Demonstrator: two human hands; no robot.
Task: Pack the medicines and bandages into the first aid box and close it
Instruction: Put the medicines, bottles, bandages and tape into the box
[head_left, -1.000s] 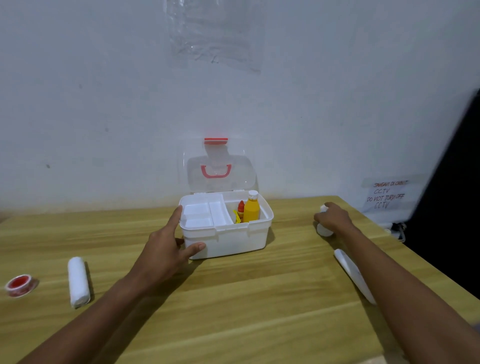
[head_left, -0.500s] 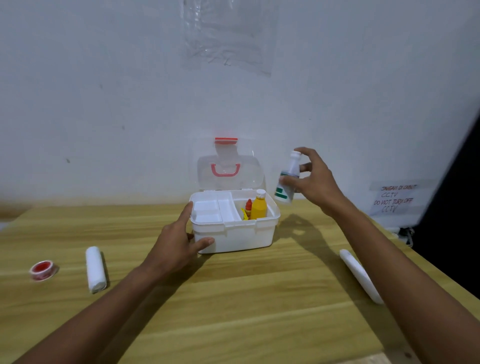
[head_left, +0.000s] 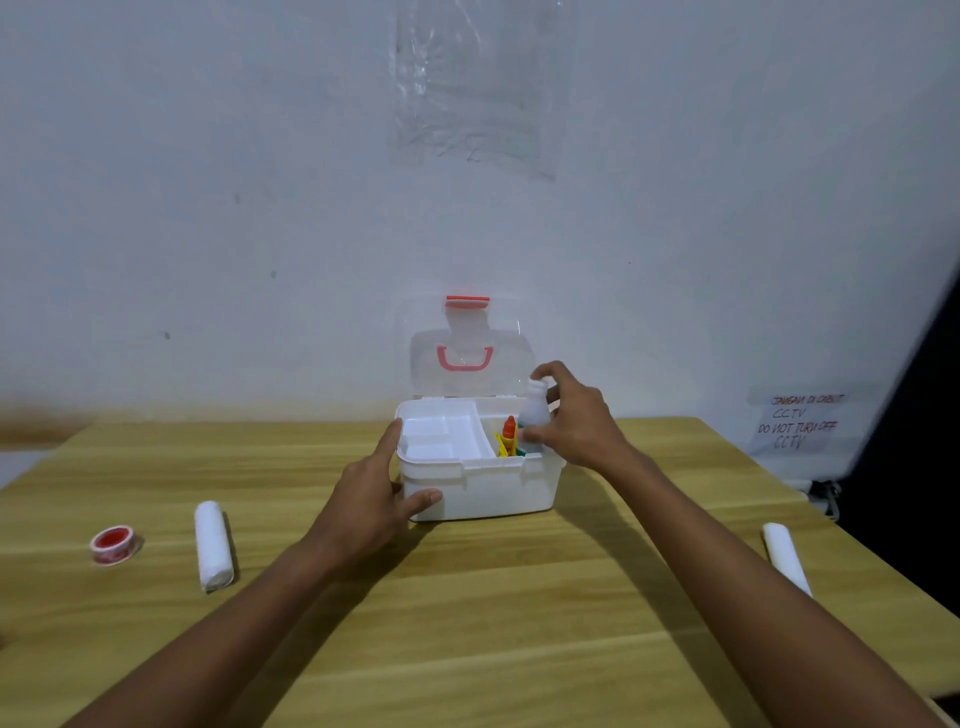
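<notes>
The white first aid box (head_left: 483, 491) stands open on the wooden table, its clear lid (head_left: 470, 358) with a red handle raised at the back. My right hand (head_left: 576, 421) holds a white bottle (head_left: 534, 413) upright, low in the box's right compartment beside a small red-tipped yellow bottle (head_left: 507, 434). My left hand (head_left: 371, 499) rests against the box's front left corner, thumb on its front wall. A white bandage roll (head_left: 212, 545) and a red tape roll (head_left: 111, 543) lie to the left. Another white bandage roll (head_left: 785, 556) lies on the right.
A white insert tray (head_left: 441, 434) fills the box's left side. The wall stands just behind the box, with a paper CCTV notice (head_left: 800, 421) at the right. The table's right edge runs beside the right bandage roll.
My right hand lifted the white bottle off the table's right side, carried it left and lowered it into the box's right compartment. My left hand stayed on the box.
</notes>
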